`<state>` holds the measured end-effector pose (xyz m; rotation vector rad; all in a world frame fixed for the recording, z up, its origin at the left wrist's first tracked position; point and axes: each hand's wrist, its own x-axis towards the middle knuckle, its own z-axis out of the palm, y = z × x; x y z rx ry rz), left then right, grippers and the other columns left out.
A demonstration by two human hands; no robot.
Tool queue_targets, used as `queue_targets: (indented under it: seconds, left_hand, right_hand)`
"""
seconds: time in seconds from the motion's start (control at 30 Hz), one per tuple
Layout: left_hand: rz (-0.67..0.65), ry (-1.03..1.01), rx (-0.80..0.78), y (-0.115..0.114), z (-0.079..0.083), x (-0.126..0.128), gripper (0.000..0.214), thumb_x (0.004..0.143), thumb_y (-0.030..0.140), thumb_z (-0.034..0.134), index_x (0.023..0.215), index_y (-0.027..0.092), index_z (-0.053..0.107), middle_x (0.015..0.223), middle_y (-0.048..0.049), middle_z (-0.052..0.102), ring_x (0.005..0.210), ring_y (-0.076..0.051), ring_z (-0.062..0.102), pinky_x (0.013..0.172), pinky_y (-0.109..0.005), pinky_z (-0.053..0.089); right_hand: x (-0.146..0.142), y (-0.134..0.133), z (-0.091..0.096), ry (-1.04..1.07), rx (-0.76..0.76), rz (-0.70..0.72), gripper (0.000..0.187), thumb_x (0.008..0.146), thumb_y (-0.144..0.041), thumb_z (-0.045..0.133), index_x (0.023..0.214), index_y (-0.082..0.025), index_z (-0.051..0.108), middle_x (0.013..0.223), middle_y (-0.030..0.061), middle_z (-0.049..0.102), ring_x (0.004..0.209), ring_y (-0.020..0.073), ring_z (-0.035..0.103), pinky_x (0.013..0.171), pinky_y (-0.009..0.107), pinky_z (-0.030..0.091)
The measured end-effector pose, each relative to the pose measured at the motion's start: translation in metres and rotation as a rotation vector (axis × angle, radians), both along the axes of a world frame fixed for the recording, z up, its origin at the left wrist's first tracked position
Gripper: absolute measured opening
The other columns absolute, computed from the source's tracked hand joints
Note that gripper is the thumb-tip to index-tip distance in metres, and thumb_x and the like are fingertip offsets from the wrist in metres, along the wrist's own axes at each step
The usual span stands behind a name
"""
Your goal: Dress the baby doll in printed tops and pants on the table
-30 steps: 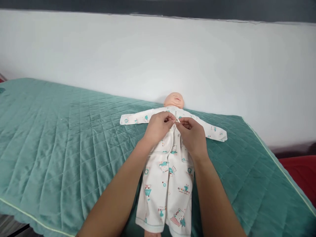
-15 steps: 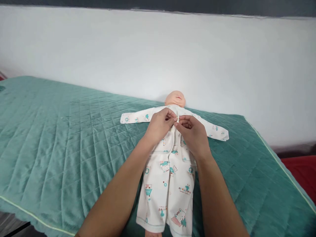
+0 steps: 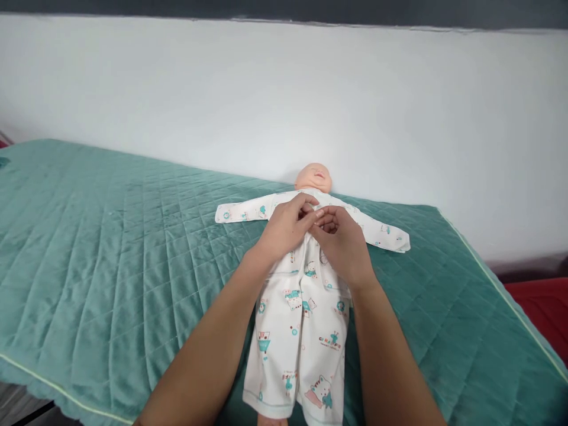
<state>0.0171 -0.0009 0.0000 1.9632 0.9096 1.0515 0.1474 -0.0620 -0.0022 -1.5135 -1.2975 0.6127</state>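
Note:
A baby doll (image 3: 314,176) lies on its back on a green quilted bed cover (image 3: 110,254), its head toward the wall. It wears a white romper (image 3: 299,331) printed with small cartoon animals, sleeves spread to both sides. My left hand (image 3: 284,228) and my right hand (image 3: 339,242) meet over the doll's chest. The fingers of both are curled and pinched together on the romper's front opening just below the collar. What lies between the fingertips is hidden.
A white wall (image 3: 284,100) runs close behind the doll's head. The bed's right edge has pale piping (image 3: 501,290), with something red (image 3: 544,310) beyond it. The near edge of the cover drops off at the lower left.
Both hands have slid a little down the doll's chest and closer together, the fingertips now overlapping. The doll and romper lie as before.

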Motion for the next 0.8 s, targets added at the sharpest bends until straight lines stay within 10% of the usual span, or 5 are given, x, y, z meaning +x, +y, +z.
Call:
queue_targets:
  seconds: [0.8]
  left_hand:
    - [-0.001, -0.079, -0.177, 0.003, 0.001, -0.007, 0.016, 0.088, 0.029, 0.057, 0.097, 0.020, 0.067, 0.073, 0.0018, 0.064, 0.067, -0.012, 0.059, 0.064, -0.025, 0.044]
  right_hand:
    - [0.004, -0.004, 0.006, -0.066, -0.060, 0.001, 0.028, 0.080, -0.030, 0.068, 0.107, -0.025, 0.063, 0.084, -0.0001, 0.068, 0.075, 0.0166, 0.060, 0.068, 0.031, 0.046]
